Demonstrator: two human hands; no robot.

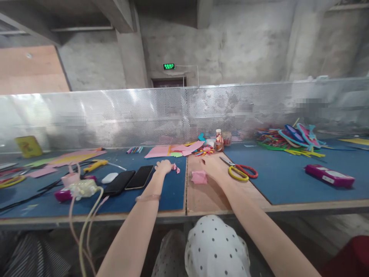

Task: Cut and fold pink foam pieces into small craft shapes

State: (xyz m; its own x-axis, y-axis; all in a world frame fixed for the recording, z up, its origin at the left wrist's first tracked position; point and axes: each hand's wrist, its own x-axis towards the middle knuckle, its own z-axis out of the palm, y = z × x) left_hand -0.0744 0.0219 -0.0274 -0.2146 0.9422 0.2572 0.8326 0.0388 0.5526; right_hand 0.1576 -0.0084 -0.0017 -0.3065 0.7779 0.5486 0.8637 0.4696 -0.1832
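Note:
My left hand [163, 167] rests low over the blue mat, just right of a black phone [140, 177]. Small crumpled pink paper pieces [176, 168] lie at its fingertips; I cannot make out whether it grips any of them. Above the tan board, my right hand [208, 165] has its fingers curled, and what they hold, if anything, is hidden. Below that hand, a pink folded paper [199, 177] lies on the board. Scissors with red and yellow handles [238, 172] lie to the right of my right hand.
Pink paper sheets [161, 151] and a small bottle [219, 141] stand or lie at the back. A purple box [329, 176] and colourful sticks [269, 139] are on the right. Left are a second phone [119, 183], cables [83, 231] and a glue gun [95, 166].

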